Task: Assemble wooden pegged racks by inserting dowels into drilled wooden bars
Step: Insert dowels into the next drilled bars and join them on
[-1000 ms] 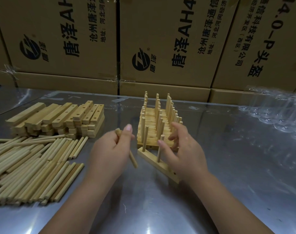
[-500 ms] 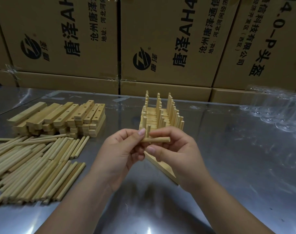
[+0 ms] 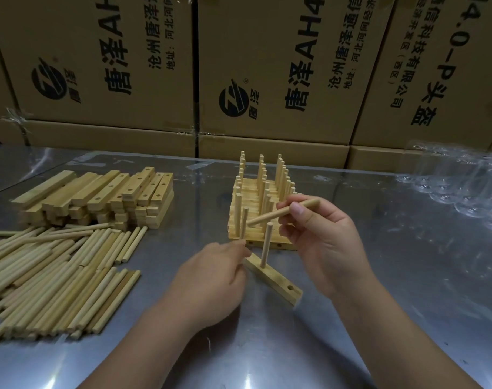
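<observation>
On the shiny grey metal tabletop, before a wall of brown printed cardboard boxes, a stack of finished pale wooden pegged racks stands with a pile of drilled wooden bars and loose round dowels to its left and crumpled clear plastic to its right. Just in front of the stack, the left hand curls its fingers round the far end of a pale drilled bar carrying two upright pegs. At the stack's front right, the right hand pinches a light wooden dowel between thumb and fingertips, slanted above the bar.
</observation>
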